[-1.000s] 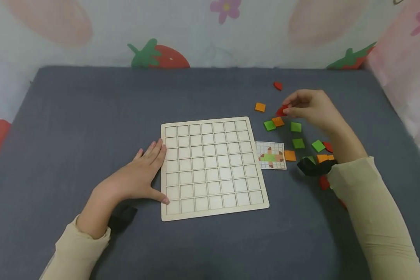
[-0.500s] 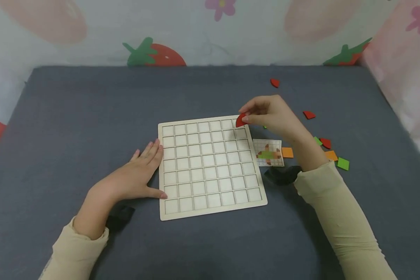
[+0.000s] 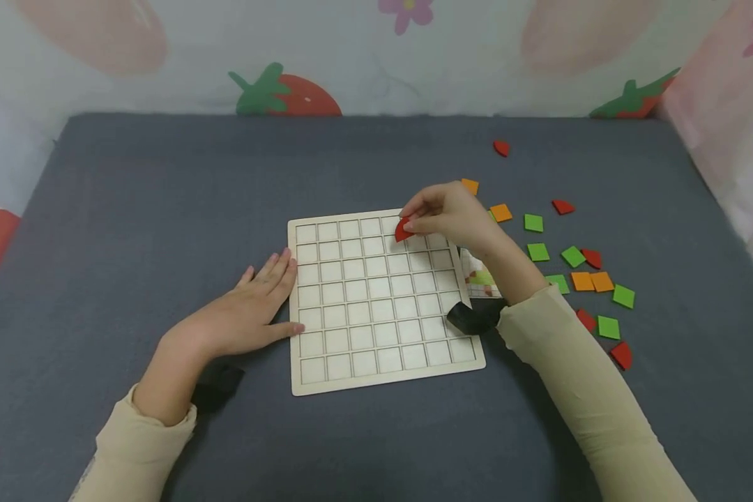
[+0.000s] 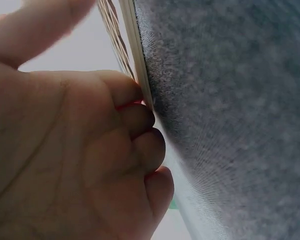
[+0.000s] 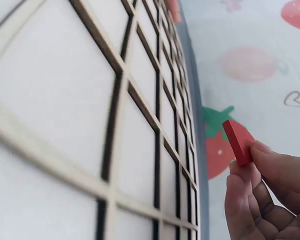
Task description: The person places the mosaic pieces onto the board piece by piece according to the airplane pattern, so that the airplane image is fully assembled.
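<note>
Wooden board (image 3: 379,307) touches the spread left hand (image 3: 241,315). Above the board, the right hand (image 3: 450,215) pinches a red wedge (image 3: 401,231).

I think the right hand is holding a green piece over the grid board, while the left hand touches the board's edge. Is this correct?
Not quite: the right hand holds a red piece over the grid board, not a green one, as the head view shows. The rest stands.
</note>
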Motion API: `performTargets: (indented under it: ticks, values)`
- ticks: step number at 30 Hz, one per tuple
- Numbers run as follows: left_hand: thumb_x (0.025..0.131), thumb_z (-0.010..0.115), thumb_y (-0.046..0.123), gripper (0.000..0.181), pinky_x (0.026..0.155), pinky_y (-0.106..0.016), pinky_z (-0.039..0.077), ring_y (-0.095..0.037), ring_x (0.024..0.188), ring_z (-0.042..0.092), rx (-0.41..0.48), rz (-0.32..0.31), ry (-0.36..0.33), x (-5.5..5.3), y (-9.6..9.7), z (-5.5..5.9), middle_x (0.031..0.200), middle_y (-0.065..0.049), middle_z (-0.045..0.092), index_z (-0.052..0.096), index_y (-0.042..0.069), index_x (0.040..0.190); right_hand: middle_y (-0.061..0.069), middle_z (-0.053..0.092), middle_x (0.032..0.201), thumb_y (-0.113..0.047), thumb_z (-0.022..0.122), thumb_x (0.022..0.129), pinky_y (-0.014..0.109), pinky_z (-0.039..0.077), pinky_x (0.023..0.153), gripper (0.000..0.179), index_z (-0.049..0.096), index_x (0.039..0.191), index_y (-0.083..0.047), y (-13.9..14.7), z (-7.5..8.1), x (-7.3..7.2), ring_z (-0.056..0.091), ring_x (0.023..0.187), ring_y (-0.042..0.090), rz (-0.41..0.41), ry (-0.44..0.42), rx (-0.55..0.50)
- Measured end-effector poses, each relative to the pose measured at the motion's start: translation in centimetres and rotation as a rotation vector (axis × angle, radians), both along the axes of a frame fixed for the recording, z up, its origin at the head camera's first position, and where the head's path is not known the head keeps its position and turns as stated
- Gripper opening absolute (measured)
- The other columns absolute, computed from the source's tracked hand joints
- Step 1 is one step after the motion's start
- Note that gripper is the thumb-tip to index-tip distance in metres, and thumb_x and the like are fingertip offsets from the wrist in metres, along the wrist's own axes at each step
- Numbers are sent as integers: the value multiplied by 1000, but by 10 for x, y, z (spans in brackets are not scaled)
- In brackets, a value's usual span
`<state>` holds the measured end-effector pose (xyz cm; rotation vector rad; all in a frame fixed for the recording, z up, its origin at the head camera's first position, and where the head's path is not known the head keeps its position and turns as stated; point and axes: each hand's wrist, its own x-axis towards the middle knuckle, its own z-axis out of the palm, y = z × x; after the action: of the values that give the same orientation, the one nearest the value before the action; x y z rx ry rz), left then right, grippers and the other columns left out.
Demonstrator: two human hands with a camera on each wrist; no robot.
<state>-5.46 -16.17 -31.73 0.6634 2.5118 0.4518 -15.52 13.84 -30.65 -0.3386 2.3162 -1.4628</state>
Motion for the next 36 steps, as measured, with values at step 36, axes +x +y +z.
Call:
performTargets:
  ticks: [36]
  values:
    - [94, 55, 40, 88, 110, -57, 6, -36, 142, -3, -3, 15, 35, 6, 2, -1, 155, -22, -6, 3, -7, 148, 2, 68, 76, -13, 78, 78, 31, 42, 74, 8, 74, 85, -9, -46, -9, -4, 58, 79, 19, 129, 114, 404]
